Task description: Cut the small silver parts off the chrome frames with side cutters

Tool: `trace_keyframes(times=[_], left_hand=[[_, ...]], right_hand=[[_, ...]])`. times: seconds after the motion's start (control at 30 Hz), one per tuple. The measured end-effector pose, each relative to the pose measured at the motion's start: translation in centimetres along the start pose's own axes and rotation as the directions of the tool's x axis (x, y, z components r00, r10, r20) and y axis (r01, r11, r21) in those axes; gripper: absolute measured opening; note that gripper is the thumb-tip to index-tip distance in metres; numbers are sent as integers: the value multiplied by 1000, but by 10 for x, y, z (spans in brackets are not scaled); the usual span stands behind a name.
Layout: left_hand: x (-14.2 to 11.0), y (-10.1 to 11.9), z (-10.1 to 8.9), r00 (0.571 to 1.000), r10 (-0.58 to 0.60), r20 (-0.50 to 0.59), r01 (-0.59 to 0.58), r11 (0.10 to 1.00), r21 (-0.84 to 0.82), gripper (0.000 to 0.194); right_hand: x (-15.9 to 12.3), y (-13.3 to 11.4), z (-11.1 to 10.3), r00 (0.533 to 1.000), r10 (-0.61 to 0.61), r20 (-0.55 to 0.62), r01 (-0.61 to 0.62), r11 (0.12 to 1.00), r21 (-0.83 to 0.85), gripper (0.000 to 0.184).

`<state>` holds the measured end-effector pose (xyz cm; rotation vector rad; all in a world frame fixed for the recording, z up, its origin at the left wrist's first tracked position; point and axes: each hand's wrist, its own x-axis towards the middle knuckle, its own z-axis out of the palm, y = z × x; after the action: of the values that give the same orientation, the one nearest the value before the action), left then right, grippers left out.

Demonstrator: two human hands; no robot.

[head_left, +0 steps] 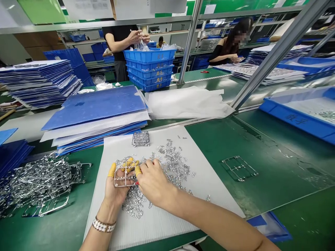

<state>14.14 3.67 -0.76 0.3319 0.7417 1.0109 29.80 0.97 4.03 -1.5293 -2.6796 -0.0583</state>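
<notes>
Left hand [116,186] and right hand [154,183] hold metal frame [123,177].

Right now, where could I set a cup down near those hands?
The green bench mat beside the white plastic board, short of the blue tray, has room around the small metal frame. Crowded: the left hand and right hand, among loose metal pieces, and the tangled metal frames.

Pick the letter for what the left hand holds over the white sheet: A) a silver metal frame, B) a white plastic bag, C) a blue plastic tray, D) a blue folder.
A. The left hand cradles the silver metal frame, and its yellow-capped fingers rest at the frame's edge above the white sheet.
</notes>
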Motion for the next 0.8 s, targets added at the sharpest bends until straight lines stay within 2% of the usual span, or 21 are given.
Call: trace_keyframes(times=[0.33,0.4,0.47,0.5,0.53,0.57,0.63,0.67,0.7,0.73,0.77,0.8], left_hand=[[0,2,0,1000,16,-4,-16,1000,25,56],[-1,0,0,995,98,-18,-96,991,89,59],[-2,-6,-3,962,272,-24,-258,935,244,60],[-1,-10,-6,923,386,0,-360,860,361,59],[0,-14,-9,866,496,56,-457,742,490,58],[0,-19,-12,800,583,143,-536,585,609,59],[2,-25,-17,666,648,370,-633,228,740,69],[3,-28,-19,610,637,471,-658,75,750,75],[3,-29,-20,568,613,549,-669,-44,742,79],[3,-29,-20,537,590,603,-674,-129,727,83],[3,-29,-20,520,576,631,-673,-179,718,85],[3,-28,-19,522,573,632,-662,-195,723,87]], right_hand=[[1,-2,-1,1000,0,29,0,1000,9,20],[-1,4,0,999,32,-10,-31,993,112,22],[-1,12,2,993,114,-42,-94,937,335,23],[0,16,4,985,169,-31,-133,863,488,23],[2,20,7,975,224,-4,-168,742,649,23],[5,22,11,961,273,32,-191,580,792,23],[13,23,21,935,340,99,-185,233,955,24],[17,23,26,923,367,116,-167,108,980,23],[21,21,30,912,392,123,-148,34,988,22],[24,20,34,903,412,120,-132,2,991,20],[26,19,36,897,429,108,-120,2,993,20],[27,18,36,892,445,82,-105,28,994,20]])
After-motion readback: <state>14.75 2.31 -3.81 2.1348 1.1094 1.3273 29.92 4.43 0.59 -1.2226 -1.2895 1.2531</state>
